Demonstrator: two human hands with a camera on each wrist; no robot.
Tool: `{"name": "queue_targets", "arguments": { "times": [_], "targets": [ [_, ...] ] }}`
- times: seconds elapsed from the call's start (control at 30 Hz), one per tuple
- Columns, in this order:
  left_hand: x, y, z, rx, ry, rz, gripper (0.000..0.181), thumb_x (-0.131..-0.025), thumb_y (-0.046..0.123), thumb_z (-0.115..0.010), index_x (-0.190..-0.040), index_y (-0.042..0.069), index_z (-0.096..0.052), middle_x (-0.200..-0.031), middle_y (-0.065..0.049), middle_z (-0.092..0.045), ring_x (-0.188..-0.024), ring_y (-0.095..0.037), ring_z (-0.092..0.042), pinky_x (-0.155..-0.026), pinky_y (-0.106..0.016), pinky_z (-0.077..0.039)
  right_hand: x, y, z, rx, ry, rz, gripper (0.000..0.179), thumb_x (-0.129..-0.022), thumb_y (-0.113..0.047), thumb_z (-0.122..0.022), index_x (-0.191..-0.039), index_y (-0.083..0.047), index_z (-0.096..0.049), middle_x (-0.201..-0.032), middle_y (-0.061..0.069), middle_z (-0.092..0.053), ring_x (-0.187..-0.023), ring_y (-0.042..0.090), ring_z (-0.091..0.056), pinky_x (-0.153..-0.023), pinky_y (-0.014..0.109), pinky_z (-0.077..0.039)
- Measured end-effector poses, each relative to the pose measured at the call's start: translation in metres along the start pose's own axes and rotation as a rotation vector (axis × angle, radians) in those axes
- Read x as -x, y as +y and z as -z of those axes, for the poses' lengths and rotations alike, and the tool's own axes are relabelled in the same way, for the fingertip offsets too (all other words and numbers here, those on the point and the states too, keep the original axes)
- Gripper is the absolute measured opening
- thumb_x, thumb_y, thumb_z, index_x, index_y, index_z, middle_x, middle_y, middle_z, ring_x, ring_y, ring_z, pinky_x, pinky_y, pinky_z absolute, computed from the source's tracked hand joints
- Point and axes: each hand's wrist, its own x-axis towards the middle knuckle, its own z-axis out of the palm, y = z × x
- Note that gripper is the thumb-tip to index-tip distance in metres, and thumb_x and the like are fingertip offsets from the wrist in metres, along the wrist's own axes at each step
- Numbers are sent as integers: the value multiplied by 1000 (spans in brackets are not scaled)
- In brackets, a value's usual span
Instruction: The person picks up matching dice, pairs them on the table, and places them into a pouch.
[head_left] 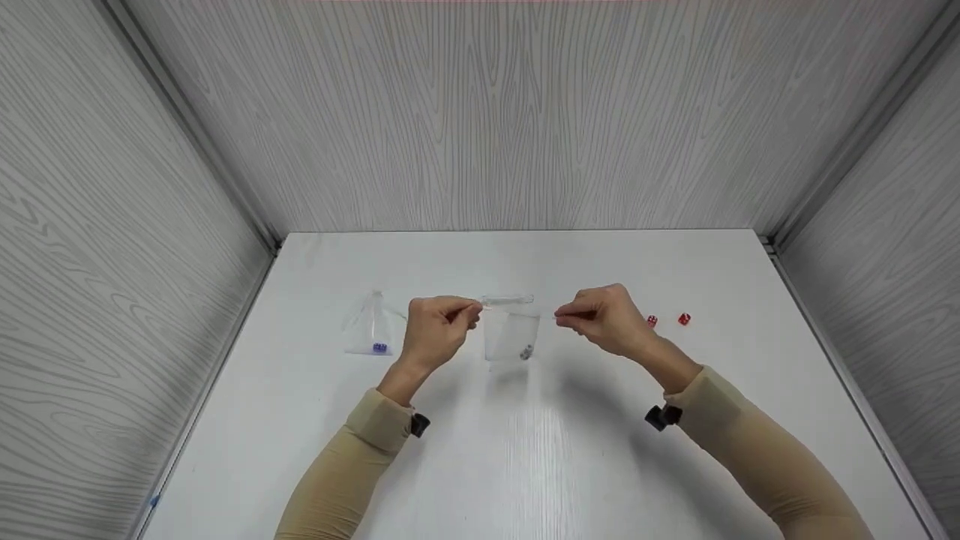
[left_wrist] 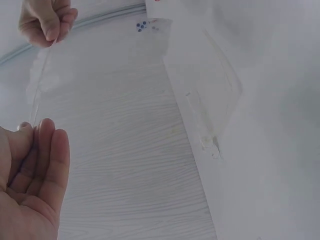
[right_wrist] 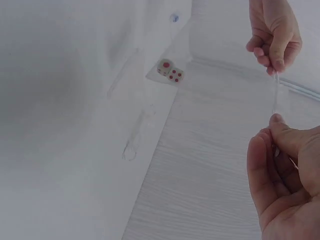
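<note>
Your sleeves (head_left: 339, 466) reach toward the clear bag (head_left: 501, 337), hung between your left hand (head_left: 439, 331) and right hand (head_left: 611, 319) above the tabletop (head_left: 480, 472); the fingers (right_wrist: 258, 167) pinch its top or string, I can't tell which. White dice (head_left: 526, 352) are inside, blue dice (head_left: 380, 348) already bagged; red dice (head_left: 685, 319) remain unbagged.

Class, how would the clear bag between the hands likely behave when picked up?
The clear bag is probably floppy, since its film looks thin. It might sag toward one lower corner, where the dice sit.
</note>
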Motion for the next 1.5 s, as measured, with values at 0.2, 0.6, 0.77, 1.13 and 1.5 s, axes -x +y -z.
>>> {"name": "queue_targets", "arguments": {
  "times": [0.2, 0.6, 0.77, 1.13, 1.5],
  "targets": [
    [7, -7, 9, -27, 44, 53, 14, -101, -5, -76, -96, -1, -89, -84, -13, -86, -69, -24, -82, -65, -18, -63, 5, 3, 12, 96, -23, 6, 9, -94, 6, -86, -95, -3, -90, -80, 10, -80, -64, 3, -61, -59, 12, -49],
    [11, -10, 25, 4, 71, 136, 11, -102, -2, -77, -99, -4, -88, -85, -14, -86, -71, -24, -82, -66, -13, -61, 4, -14, 4, -15, -106, -77, 10, -98, 1, -84, -94, -7, -89, -80, 12, -79, -63, 2, -61, -58, 14, -52],
    [16, -12, 45, 16, 78, 179, 10, -101, 1, -80, -98, -3, -88, -83, -14, -85, -69, -16, -79, -65, -14, -61, -1, -22, -11, -150, -147, -124, 6, -100, -3, -83, -99, -3, -88, -89, 18, -83, -69, 3, -69, -64, 15, -58],
    [39, -20, 74, 45, 99, 265, 11, -103, 4, -79, -98, 3, -88, -83, -15, -83, -69, -3, -74, -69, -17, -65, -23, -35, -61, -275, -194, -174, 12, -102, -7, -81, -104, 3, -87, -94, 30, -82, -72, 13, -76, -65, 17, -61],
    [58, -48, 72, -27, 33, 454, 12, -104, 8, -79, -103, 2, -89, -87, -17, -84, -72, -12, -76, -66, -14, -60, -32, -9, -117, -195, -69, -243, 16, -102, -7, -81, -113, 3, -86, -98, 20, -86, -76, 19, -78, -66, 18, -60]
  ]
}}
